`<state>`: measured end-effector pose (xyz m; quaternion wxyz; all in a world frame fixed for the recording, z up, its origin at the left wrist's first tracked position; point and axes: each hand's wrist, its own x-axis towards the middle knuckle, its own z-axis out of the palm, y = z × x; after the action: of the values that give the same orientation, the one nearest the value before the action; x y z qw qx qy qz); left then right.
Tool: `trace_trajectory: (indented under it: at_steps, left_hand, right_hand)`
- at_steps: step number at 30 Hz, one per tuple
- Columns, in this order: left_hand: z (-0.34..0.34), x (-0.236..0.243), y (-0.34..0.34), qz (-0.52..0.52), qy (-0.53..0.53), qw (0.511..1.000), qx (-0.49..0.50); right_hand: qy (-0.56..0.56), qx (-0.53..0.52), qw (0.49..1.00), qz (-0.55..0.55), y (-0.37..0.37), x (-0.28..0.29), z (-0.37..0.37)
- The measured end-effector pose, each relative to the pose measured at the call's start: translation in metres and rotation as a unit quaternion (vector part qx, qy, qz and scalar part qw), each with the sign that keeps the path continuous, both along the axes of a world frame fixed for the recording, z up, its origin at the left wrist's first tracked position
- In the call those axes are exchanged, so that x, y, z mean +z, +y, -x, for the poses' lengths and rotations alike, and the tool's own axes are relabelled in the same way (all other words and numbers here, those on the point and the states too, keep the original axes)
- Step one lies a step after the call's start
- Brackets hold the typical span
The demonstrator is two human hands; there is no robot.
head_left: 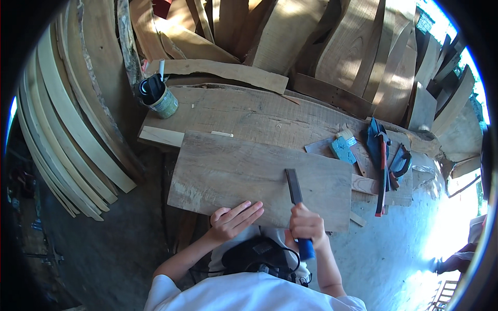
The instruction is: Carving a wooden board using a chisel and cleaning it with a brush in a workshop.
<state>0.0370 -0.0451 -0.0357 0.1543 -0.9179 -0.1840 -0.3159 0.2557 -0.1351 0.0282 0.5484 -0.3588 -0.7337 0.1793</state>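
A flat grey-brown board (pixel 233 171) lies across a wide rough plank bench (pixel 259 111). My right hand (pixel 307 224) grips the blue handle (pixel 305 248) of a flat dark file (pixel 293 185), whose blade rests on the board near its front edge. My left hand (pixel 234 220) lies flat on the board's near edge, fingers spread, left of the file.
A tin can (pixel 165 102) holding tools stands at the bench's back left. At the right lie a blue block (pixel 343 149), a red-handled tool (pixel 383 171) and a saw handle (pixel 400 163). Curved planks (pixel 67 135) lean at the left, more boards behind.
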Motion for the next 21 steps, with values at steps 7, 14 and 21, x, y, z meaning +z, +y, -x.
trace_trajectory:
  at_steps: [7, 14, 21]
  left_hand:
    - [0.003, 0.0, 0.0, 0.01, -0.006, 1.0, 0.003]
    - [0.003, -0.003, 0.003, -0.003, -0.023, 1.0, -0.009]
    - [0.001, 0.001, 0.002, -0.006, -0.005, 1.0, -0.006]
  right_hand:
    - [-0.016, -0.033, 0.999, 0.03, -0.008, -0.003, 0.006]
    - [0.044, -0.085, 0.993, 0.065, -0.07, 0.0, 0.016]
    - [-0.042, -0.033, 0.999, -0.002, 0.0, -0.006, 0.0]
